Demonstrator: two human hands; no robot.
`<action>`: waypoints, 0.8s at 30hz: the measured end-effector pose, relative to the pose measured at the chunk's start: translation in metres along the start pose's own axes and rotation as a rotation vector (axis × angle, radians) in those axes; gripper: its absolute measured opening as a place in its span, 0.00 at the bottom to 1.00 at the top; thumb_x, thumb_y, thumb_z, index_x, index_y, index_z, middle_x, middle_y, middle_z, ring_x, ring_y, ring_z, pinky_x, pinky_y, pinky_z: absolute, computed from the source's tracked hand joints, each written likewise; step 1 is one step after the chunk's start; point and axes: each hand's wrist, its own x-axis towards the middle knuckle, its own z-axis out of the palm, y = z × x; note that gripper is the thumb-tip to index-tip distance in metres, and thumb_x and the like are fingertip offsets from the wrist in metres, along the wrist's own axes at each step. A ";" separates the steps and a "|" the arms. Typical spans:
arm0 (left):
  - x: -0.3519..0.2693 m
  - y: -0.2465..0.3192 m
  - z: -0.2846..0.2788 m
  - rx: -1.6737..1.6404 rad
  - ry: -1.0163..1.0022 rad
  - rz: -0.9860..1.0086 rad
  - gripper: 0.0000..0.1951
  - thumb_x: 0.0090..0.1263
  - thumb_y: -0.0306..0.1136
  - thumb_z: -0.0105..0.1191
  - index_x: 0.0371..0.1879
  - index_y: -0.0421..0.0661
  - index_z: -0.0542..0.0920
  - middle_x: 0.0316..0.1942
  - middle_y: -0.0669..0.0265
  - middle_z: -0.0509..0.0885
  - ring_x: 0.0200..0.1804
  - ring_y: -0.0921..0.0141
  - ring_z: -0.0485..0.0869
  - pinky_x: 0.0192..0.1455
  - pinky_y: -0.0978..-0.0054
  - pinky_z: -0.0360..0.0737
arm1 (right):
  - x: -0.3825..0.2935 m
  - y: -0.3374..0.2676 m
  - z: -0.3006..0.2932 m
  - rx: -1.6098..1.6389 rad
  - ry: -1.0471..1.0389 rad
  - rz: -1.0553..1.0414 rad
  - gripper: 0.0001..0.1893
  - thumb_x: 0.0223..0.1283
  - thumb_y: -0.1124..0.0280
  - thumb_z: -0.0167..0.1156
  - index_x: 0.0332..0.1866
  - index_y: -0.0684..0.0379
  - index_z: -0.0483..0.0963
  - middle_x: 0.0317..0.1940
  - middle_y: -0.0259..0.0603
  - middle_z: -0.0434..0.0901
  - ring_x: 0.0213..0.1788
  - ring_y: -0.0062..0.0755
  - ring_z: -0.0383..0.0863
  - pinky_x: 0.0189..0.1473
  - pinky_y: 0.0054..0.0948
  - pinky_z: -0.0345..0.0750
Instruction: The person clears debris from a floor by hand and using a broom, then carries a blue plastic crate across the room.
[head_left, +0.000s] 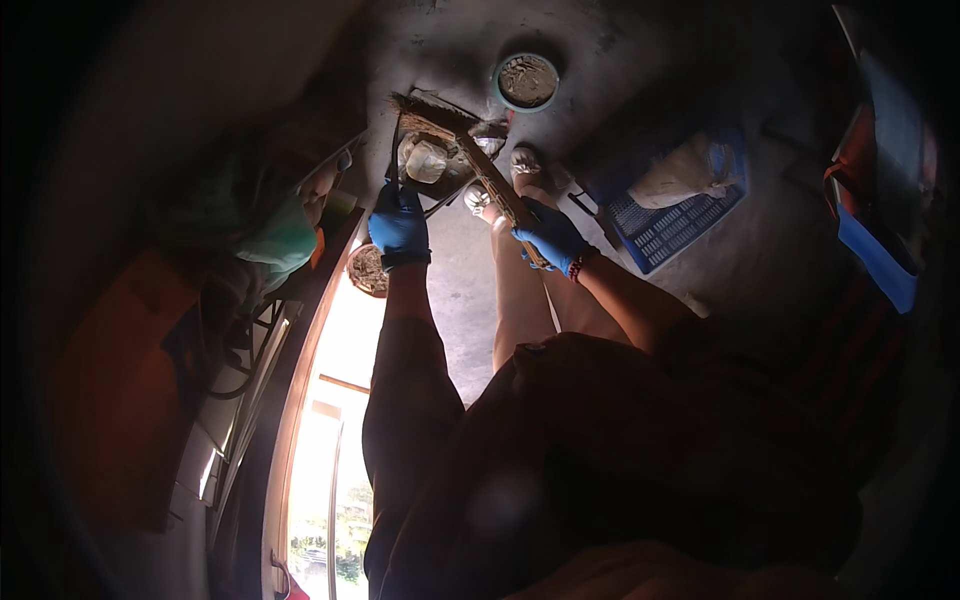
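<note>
My right hand (555, 236), in a blue glove, is wrapped around the bound handle of a straw broom (491, 176). The broom slants up to the left, and its bristles lie over the far side of what looks like a dark dustpan (448, 184). My left hand (400, 223), also gloved in blue, grips a thin dark handle (395, 146) that runs up along the pan's left side. Within the pan's outline sits crumpled pale plastic waste (426, 162). A whitish piece of litter (490, 144) shows beside the broom, partly covered by it.
A round tub of dirt-like debris (528, 82) stands beyond the broom. At right is a blue plastic crate (660, 236) holding a pale sack (686, 176). Left of my legs are a round container (367, 270) and a bright doorway with a wooden frame (300, 405).
</note>
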 end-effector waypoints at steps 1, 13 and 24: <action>-0.001 0.000 0.001 -0.005 0.010 0.013 0.15 0.61 0.37 0.47 0.36 0.37 0.79 0.30 0.49 0.81 0.33 0.54 0.81 0.34 0.65 0.76 | -0.006 -0.001 0.001 -0.015 0.046 -0.005 0.11 0.50 0.70 0.56 0.40 0.57 0.70 0.24 0.37 0.74 0.25 0.26 0.76 0.27 0.25 0.73; 0.006 -0.032 0.010 0.022 0.007 0.072 0.16 0.62 0.39 0.46 0.34 0.36 0.80 0.27 0.49 0.81 0.29 0.53 0.81 0.32 0.61 0.77 | 0.062 -0.035 0.015 0.292 -0.282 0.116 0.09 0.58 0.64 0.52 0.29 0.57 0.67 0.12 0.33 0.66 0.10 0.24 0.66 0.12 0.26 0.67; -0.039 0.072 -0.016 0.407 -0.411 0.685 0.31 0.54 0.50 0.56 0.52 0.41 0.67 0.55 0.55 0.68 0.56 0.55 0.66 0.58 0.55 0.60 | 0.045 -0.046 0.024 0.328 -0.403 0.070 0.20 0.58 0.60 0.50 0.54 0.56 0.67 0.40 0.44 0.77 0.36 0.34 0.81 0.36 0.30 0.80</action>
